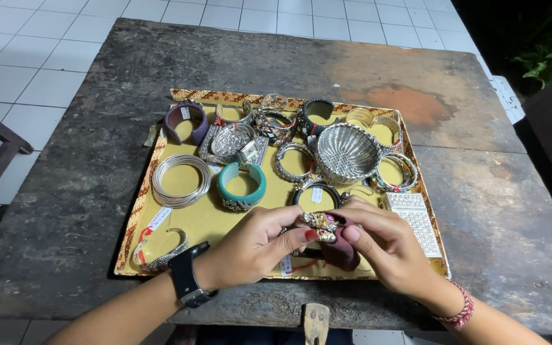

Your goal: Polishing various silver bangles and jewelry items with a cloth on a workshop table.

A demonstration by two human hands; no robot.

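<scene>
My left hand (253,246) and my right hand (388,246) meet over the near edge of a yellow-lined tray (193,220). Both pinch a small ornate gold bracelet piece (319,223) with a reddish stone, held between fingertips. Under my right hand lies a dark maroon cuff (341,255). I wear a black watch (186,278) on the left wrist and a red woven band (458,310) on the right wrist. A teal cuff (242,185) and a stack of thin silver bangles (181,180) lie just beyond my left hand.
The tray sits on a worn dark wooden table (97,166) and holds several bracelets, a purple cuff (185,121), a large silver fluted cuff (347,153), a flat studded silver band (416,220), and a silver open cuff (161,252). White floor tiles surround the table.
</scene>
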